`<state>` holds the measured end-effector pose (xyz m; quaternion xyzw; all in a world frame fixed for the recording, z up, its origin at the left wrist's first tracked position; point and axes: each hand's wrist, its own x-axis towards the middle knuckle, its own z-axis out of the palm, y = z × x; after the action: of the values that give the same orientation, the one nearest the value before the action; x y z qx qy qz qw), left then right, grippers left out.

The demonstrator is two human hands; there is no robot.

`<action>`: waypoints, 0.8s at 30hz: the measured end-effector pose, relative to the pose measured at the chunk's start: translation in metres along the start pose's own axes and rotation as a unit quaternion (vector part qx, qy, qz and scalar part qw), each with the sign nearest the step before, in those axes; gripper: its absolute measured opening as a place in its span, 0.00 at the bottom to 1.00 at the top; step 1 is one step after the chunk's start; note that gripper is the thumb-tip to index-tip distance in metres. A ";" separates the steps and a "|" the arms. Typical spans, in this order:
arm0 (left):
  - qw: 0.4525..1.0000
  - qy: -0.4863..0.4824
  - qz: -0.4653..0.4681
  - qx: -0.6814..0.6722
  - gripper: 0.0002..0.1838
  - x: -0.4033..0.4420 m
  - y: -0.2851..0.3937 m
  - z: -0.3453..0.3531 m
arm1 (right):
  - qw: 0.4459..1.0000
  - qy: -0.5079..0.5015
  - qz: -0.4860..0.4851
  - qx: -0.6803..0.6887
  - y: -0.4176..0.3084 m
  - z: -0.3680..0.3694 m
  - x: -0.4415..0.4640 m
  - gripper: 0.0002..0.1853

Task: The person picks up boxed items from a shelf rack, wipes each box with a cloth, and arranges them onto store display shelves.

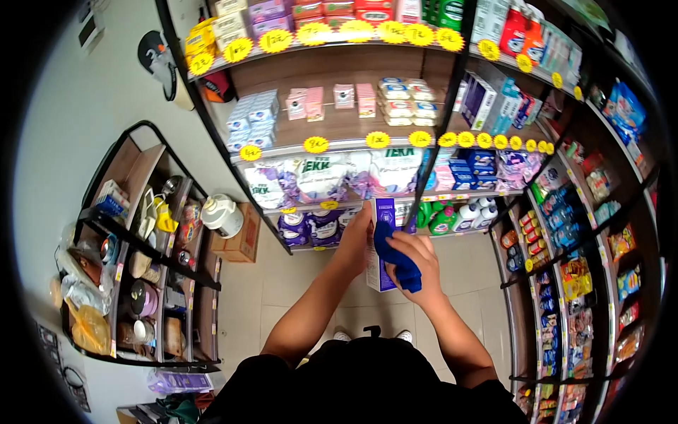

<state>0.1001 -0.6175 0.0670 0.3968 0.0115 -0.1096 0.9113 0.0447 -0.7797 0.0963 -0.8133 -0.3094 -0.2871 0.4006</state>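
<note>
A tall purple and white box (384,212) stands upright in front of me, gripped along its left side by my left hand (355,244). My right hand (417,265) holds a blue cloth (397,260) against the face of the box. The cloth hides part of the box's front and some of my right fingers. Behind the box are shelves with large white and purple TEKK bags (321,175).
A middle shelf (332,134) carries small boxes and packs (406,100) above yellow price tags. A low rack (131,268) with mixed goods stands left, beside a white appliance (222,215) on a carton (239,240). Snack shelves (558,283) line the right; tiled floor (282,283) lies below.
</note>
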 end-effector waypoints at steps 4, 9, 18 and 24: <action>0.999 0.011 -0.043 -0.006 0.26 0.019 -0.029 0.050 | 1.000 0.009 0.008 -0.008 0.018 -0.048 -0.040 0.26; 0.995 -0.056 -0.081 0.007 0.28 0.051 -0.079 0.093 | 1.000 0.011 0.025 -0.012 0.039 -0.113 -0.089 0.26; 0.975 -0.085 -0.160 -0.131 0.23 0.073 -0.160 0.192 | 0.985 0.154 0.079 -0.016 0.107 -0.206 -0.138 0.25; 0.955 -0.232 -0.164 -0.080 0.31 0.071 -0.185 0.237 | 0.960 0.238 0.142 0.026 0.125 -0.250 -0.155 0.23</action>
<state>0.1152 -0.9254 0.0886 0.2789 -0.1270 -0.3454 0.8870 -0.0184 -1.0904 0.0554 -0.7462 -0.0938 -0.4048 0.5202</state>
